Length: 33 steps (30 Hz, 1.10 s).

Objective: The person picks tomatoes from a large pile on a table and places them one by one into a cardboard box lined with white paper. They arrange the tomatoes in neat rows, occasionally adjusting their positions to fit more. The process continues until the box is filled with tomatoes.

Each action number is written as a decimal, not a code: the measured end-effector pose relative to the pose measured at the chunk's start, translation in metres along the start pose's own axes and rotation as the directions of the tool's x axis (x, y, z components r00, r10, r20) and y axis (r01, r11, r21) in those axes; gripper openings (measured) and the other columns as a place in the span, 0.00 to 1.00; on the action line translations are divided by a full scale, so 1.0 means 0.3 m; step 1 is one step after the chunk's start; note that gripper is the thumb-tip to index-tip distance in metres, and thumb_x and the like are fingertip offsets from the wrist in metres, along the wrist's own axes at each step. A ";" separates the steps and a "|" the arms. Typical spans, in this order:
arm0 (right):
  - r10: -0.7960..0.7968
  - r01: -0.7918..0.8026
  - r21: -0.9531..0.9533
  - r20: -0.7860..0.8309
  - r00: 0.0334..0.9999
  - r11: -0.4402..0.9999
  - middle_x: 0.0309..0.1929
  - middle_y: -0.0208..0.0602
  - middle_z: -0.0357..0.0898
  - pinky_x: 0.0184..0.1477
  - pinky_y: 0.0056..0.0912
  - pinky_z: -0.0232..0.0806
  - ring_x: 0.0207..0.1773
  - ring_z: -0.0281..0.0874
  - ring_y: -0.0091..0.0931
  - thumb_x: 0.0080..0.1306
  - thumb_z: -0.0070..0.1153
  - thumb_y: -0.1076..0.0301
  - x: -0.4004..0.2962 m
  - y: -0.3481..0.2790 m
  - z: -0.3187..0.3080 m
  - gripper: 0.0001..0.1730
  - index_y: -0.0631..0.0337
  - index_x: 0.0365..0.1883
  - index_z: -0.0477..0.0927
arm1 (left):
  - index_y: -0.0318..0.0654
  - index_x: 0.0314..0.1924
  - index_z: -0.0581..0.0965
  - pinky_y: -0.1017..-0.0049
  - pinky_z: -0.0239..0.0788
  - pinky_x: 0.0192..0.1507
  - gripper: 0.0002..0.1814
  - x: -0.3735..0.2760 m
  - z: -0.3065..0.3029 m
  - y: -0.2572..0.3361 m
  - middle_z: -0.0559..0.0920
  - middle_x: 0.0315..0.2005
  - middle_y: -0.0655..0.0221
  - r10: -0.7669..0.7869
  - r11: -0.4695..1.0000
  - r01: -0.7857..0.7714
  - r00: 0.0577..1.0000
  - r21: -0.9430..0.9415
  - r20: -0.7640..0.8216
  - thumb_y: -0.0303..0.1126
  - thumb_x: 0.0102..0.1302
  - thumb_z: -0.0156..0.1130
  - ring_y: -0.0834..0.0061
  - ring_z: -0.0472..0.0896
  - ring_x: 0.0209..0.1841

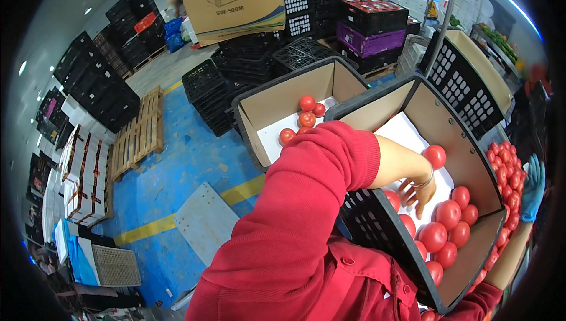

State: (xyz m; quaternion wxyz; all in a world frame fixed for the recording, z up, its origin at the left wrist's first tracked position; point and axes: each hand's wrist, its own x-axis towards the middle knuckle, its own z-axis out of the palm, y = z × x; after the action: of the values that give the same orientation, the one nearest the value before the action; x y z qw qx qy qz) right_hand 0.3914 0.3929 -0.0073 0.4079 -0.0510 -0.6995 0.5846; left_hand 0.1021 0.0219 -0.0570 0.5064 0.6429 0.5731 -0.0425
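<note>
My left hand [418, 192], bare with a bracelet at the wrist, hangs inside a cardboard-lined black plastic crate [468, 144], fingers apart and nothing held. Red tomatoes [433, 237] lie around it on white paper, mostly at the crate's near end; a single tomato [434, 157] sits just beyond the wrist. At the far right, my right hand [533, 188] wears a blue glove and is beside a large heap of tomatoes [508, 175]; whether it grips one cannot be told. A second lined crate [283, 95] with several tomatoes [307, 119] stands to the left, partly behind my red sleeve.
Stacked black crates [212, 95] and a cardboard box [234, 2] stand ahead. A purple crate [370, 40] is in a stack at the upper right. Wooden pallets [139, 135] and white boxes [86, 188] line the left. A grey board [208, 221] lies on the blue floor.
</note>
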 end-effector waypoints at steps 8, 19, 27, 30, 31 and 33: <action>0.448 -0.408 -0.232 0.158 0.880 0.883 0.30 0.29 0.77 0.29 0.18 0.60 0.26 0.72 0.18 0.64 0.54 0.61 -0.044 -0.114 1.065 0.19 0.61 0.51 0.76 | 0.41 0.51 0.75 0.64 0.68 0.45 0.35 -0.022 0.057 -0.003 0.79 0.40 0.64 0.073 0.995 -0.086 0.969 0.043 0.236 0.53 0.46 0.73 0.66 0.78 0.41; 0.526 -0.382 -0.509 0.174 0.832 0.772 0.43 0.34 0.78 0.44 0.24 0.69 0.41 0.74 0.21 0.65 0.54 0.65 -0.096 0.040 0.892 0.20 0.64 0.53 0.74 | 0.36 0.58 0.69 0.65 0.63 0.55 0.48 0.009 0.069 0.001 0.72 0.54 0.53 0.107 0.980 -0.140 0.970 0.139 0.216 0.53 0.37 0.73 0.59 0.70 0.58; 0.503 -0.261 -0.554 0.344 0.793 0.790 0.43 0.37 0.79 0.48 0.26 0.69 0.44 0.74 0.23 0.66 0.53 0.64 -0.077 0.061 0.906 0.20 0.66 0.52 0.75 | 0.43 0.45 0.75 0.77 0.58 0.23 0.33 -0.031 -0.102 -0.067 0.77 0.27 0.68 0.126 0.606 -0.326 0.940 -0.726 -0.317 0.65 0.54 0.51 0.77 0.70 0.22; 0.586 -0.454 -0.418 0.271 0.764 0.786 0.43 0.35 0.78 0.44 0.26 0.70 0.41 0.76 0.21 0.65 0.53 0.65 -0.072 0.054 0.918 0.20 0.65 0.53 0.74 | 0.45 0.45 0.74 0.78 0.56 0.21 0.35 -0.053 -0.138 -0.058 0.77 0.27 0.68 0.075 0.345 -0.376 0.924 -0.860 -0.374 0.68 0.57 0.42 0.76 0.68 0.19; 0.581 -0.468 -0.381 0.277 0.766 0.798 0.43 0.34 0.78 0.43 0.26 0.69 0.40 0.76 0.21 0.65 0.53 0.66 -0.072 0.049 0.918 0.20 0.65 0.54 0.74 | 0.45 0.45 0.74 0.78 0.55 0.20 0.35 -0.057 -0.145 -0.053 0.77 0.26 0.68 0.106 0.274 -0.379 0.925 -0.884 -0.364 0.69 0.59 0.40 0.76 0.67 0.18; 0.542 -0.450 -0.330 0.285 0.791 0.830 0.41 0.39 0.78 0.40 0.25 0.73 0.36 0.77 0.24 0.63 0.53 0.68 -0.082 0.011 0.928 0.21 0.69 0.53 0.73 | 0.45 0.43 0.73 0.79 0.50 0.18 0.39 -0.060 -0.142 -0.043 0.71 0.19 0.70 0.051 0.261 -0.371 0.927 -0.891 -0.371 0.73 0.59 0.32 0.78 0.61 0.15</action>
State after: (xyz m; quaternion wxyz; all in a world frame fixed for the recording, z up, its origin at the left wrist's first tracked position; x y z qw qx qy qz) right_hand 0.2309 0.1644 -0.0183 0.0913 -0.1740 -0.7909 0.5795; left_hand 0.0634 0.0372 -0.0326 0.7057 0.2858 0.4555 0.4613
